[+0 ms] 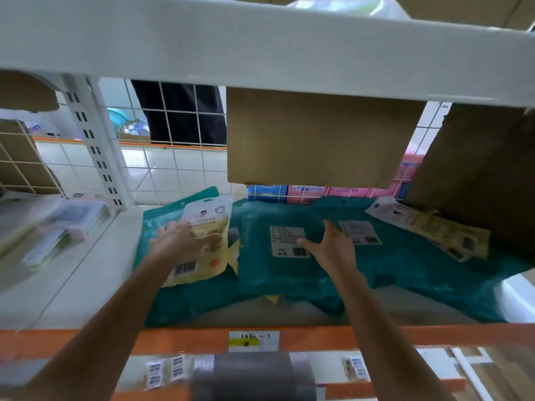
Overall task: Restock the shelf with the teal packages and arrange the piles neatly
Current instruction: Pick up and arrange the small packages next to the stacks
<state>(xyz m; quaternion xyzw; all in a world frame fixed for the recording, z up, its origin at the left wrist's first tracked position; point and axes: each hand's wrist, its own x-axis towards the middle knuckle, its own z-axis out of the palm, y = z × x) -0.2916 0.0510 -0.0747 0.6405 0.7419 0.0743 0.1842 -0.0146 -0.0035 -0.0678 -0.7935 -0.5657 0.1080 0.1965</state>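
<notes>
Several teal packages lie spread over the white shelf (72,285). The middle teal package (269,273) carries a white barcode label and lies on top of the others. My right hand (330,247) rests on its right side with fingers spread and thumb up. More teal packages (419,264) extend to the right. My left hand (182,238) lies with straight fingers on a yellow-and-white packet (199,256), which rests on the left teal package (150,227).
A cardboard box (318,137) hangs low over the shelf's back, and another box (477,175) stands at right with a yellow packet (428,224) beside it. Stacked clear packets (66,227) lie at left. An orange shelf edge (347,337) runs in front, an upper shelf beam (260,47) overhead.
</notes>
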